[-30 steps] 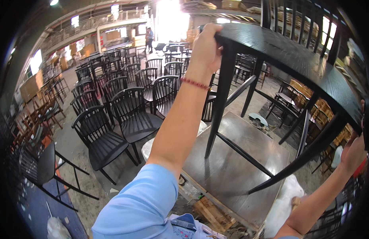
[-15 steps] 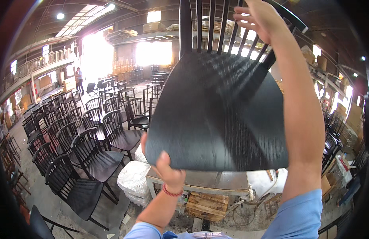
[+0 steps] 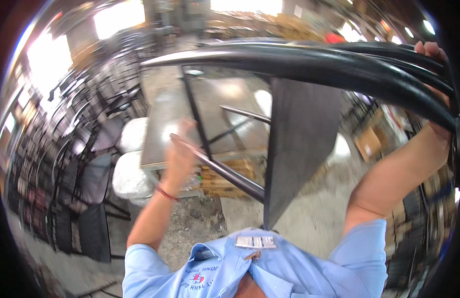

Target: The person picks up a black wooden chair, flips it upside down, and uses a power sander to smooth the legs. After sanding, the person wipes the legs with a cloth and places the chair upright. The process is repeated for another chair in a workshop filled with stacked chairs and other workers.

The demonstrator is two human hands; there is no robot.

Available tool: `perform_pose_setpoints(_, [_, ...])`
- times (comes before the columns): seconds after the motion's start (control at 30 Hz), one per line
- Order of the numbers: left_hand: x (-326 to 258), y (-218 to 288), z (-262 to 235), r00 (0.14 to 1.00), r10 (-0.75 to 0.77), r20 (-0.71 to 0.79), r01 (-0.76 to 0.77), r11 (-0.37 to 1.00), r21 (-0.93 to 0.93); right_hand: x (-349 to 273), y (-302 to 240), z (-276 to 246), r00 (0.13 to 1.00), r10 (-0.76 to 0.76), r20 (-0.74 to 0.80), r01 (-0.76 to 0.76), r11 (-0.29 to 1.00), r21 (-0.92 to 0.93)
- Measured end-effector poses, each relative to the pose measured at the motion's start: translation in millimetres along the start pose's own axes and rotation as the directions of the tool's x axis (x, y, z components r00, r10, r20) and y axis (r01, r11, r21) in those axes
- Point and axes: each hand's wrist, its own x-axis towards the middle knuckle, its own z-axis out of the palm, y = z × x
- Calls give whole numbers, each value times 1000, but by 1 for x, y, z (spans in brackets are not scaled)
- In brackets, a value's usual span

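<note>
A black wooden chair (image 3: 302, 144) is tipped over in front of me, its flat seat on edge and its legs pointing left. On the right, my right hand (image 3: 436, 82) is closed round the bars of its backrest, partly hidden behind them. My left hand (image 3: 179, 154), with a red band at the wrist, is at the end of the nearest chair leg (image 3: 235, 180). Motion smears its fingers, so whether they grip the leg is unclear. Behind the legs lies a grey-topped worktable (image 3: 163, 111).
White wrapped bundles (image 3: 128, 174) sit at the worktable's left side, with many black chairs (image 3: 93, 198) blurred beyond them. A wooden pallet-like stack (image 3: 225, 176) is low by the table. A cardboard box (image 3: 369, 143) lies on the floor at the right.
The chair has turned from seat facing me to lying sideways, its backrest now to the right. My right hand moved right and lower; my left went from the seat edge to a leg. The view tilted down.
</note>
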Motion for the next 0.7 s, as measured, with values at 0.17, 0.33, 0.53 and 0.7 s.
perform_pose_setpoints(0.17, [165, -62, -28, 761, -647, -50, 329, 451, -830, -164, -28, -40, 943, -269, -196, 183, 912, -368])
perform_pose_setpoints(0.33, [228, -49, 31, 839, -476, -265, 25, 520, -854, -277, -7, -71, 769, -480, -422, 393, 876, -279])
perform_pose_setpoints(0.53, [266, 77, 248, 937, -295, -185, -13, 502, -865, -460, -59, -148, 514, -482, -710, 147, 865, -481])
perform_pose_setpoints(0.7, [321, 234, 353, 890, 324, 322, 312, 83, -946, -629, -109, -190, -5, -289, -957, -316, 909, -273])
